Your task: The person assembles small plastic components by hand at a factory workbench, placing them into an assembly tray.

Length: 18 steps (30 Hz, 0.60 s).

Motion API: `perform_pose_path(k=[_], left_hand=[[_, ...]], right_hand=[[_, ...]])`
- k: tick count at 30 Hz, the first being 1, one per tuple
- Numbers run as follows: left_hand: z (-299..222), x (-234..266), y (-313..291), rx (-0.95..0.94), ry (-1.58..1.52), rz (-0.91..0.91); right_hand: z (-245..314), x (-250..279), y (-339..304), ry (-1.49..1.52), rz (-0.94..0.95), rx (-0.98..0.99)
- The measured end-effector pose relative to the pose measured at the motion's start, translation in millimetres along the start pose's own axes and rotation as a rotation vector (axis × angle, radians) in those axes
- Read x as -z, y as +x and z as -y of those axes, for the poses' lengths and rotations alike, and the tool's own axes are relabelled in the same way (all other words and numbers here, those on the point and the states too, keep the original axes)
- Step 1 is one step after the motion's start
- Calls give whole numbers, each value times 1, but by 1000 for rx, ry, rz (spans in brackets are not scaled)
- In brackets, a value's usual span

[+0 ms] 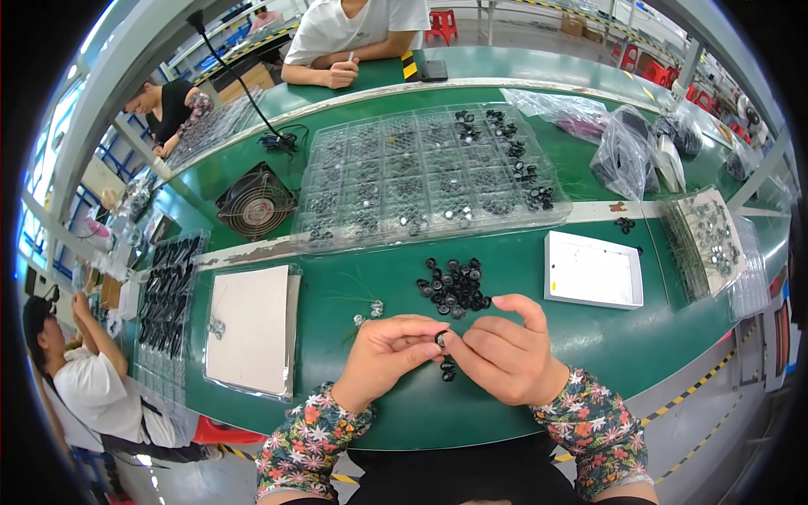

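Over the near edge of the green table, my left hand (387,352) pinches a small black round part (440,338) between thumb and fingertips. My right hand (509,352) meets it from the other side with its fingers curled, one digit raised and its tip against the same part. Just below the fingertips, a few more black parts (448,370) lie on the table. Beyond my hands is a loose pile of black round parts (454,286). Several small clear pieces (376,309) sit left of the pile, beside fine green strands.
A large clear compartment tray (396,168) with small parts spans the far side. A white box (592,269) stands right, a beige board (247,328) left, a black fan (257,204) behind it. Plastic bags (624,156) lie far right. Co-workers sit across (358,42) and left (93,387).
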<state>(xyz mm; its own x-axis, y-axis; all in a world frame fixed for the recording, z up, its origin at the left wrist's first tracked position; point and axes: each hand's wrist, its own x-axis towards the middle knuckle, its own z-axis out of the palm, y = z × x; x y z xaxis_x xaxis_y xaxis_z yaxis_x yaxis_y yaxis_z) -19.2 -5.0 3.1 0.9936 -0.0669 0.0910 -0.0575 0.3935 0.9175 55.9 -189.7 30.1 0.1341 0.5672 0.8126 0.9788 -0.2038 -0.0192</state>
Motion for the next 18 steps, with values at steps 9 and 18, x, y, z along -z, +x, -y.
perform_pose_path(k=[9, 18], left_hand=[[4, -2, 1, 7, 32, -16], [9, 0, 1, -10, 4, 2]], right_hand=[[-1, -1, 2, 264, 42, -313], [-1, -2, 0, 588, 128, -638]])
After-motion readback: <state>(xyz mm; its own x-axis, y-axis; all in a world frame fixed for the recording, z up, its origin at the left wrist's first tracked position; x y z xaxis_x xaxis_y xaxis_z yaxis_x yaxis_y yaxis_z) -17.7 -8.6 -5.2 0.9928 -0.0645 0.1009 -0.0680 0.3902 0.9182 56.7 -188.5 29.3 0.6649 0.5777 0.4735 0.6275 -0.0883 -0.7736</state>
